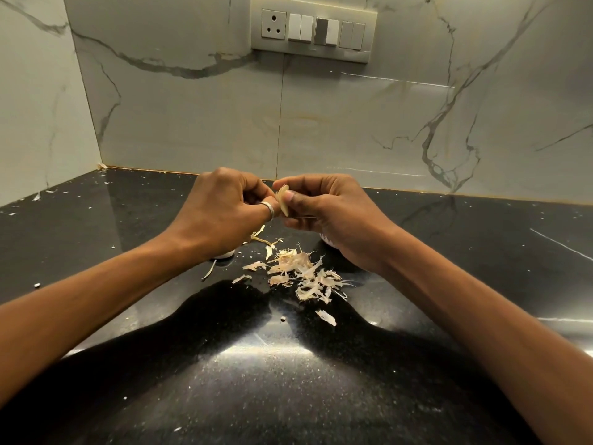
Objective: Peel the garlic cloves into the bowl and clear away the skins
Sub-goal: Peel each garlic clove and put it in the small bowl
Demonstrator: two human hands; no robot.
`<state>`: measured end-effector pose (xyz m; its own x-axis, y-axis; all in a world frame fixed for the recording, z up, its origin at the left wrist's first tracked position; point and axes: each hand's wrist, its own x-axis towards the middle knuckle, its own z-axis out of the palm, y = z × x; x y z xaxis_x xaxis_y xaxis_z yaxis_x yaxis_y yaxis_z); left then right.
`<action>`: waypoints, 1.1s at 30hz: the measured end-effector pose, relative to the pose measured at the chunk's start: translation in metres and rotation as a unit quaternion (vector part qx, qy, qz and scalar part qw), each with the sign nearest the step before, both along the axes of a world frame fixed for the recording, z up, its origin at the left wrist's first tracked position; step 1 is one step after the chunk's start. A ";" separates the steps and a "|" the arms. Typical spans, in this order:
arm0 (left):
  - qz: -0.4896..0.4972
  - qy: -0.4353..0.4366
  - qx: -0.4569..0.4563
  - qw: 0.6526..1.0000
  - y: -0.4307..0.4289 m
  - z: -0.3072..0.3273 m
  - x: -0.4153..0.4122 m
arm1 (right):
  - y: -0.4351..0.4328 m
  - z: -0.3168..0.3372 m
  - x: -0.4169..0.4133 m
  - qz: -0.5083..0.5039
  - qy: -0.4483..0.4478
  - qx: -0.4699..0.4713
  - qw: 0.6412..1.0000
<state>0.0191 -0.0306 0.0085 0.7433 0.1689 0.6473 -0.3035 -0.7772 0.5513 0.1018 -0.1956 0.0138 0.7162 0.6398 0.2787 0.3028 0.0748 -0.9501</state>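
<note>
Right hand (333,213): fingers curled, thumb and forefinger pinching the pale, partly skinned garlic clove (283,200) from its right side.
Left hand (221,210): fingers curled in towards the same clove and meeting it on its left; whether they grip the clove itself or only a strip of skin is hidden behind the knuckles.
Silver band ring (268,209): on a digit of the left hand, just beside the clove.
Garlic clove: held in the air between both hands, above the far part of the glossy black speckled stone countertop (256,364).
Loose papery garlic skins (305,274): heaped on the countertop below and nearer than the hands, with stray flakes scattered around.
Small white shape (224,254): peeks out under the left wrist.
Second white shape (327,239): peeks out under the right hand; possibly a bowl rim, too covered to tell.
White veined marble wall (192,123): behind the counter, bearing a cream switch-and-socket panel (313,28).
</note>
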 end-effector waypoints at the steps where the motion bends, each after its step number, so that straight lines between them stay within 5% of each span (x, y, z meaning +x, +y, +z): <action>1: -0.001 0.000 -0.003 1.000 0.001 0.000 0.000 | -0.001 0.001 0.000 -0.001 0.002 -0.002 1.000; 24: 0.041 -0.012 0.002 0.999 0.001 -0.001 0.001 | -0.005 0.005 -0.002 -0.012 0.006 -0.003 1.000; 33: -0.015 0.030 -0.016 0.999 -0.005 -0.001 0.001 | -0.003 0.004 -0.001 -0.021 -0.019 -0.007 1.000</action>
<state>0.0201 -0.0358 0.0079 0.7858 0.1655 0.5959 -0.2921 -0.7499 0.5936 0.1010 -0.1989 0.0173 0.7313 0.6136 0.2978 0.3419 0.0480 -0.9385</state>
